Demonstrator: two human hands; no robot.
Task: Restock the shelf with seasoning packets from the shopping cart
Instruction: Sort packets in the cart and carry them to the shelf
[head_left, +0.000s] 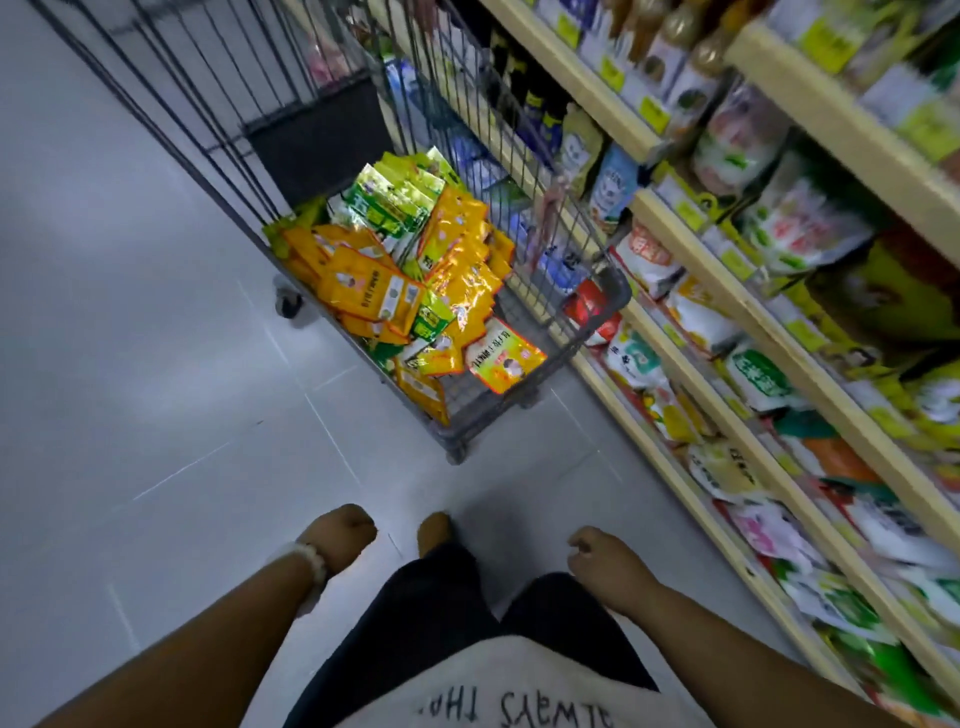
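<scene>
Seasoning packets (400, 270) lie heaped in the shopping cart (602, 291), well ahead of both your hands and slightly toward your right hand's side. The heap is mostly orange-yellow packets, with green-and-white ones on top at the far end and one pale packet (503, 358) at the near corner. The cart stands on the grey tiled floor (156, 364), its right side just beside the shelf (779, 332).

Your left hand (340, 535) hangs low in front of you, fingers curled loosely inward, holding nothing. A pale bead bracelet (311, 561) sits at its wrist. Your right hand (605, 564) hangs at the same level, fingers loosely curled, also holding nothing. Both hands are apart from the cart and from the shelf.

The shelf runs along your right hand's side in several wooden tiers, filled with bagged goods; bottles (675, 47) stand on the upper tiers. Labels there are too blurred to read. One foot (434, 530) shows between your hands.
</scene>
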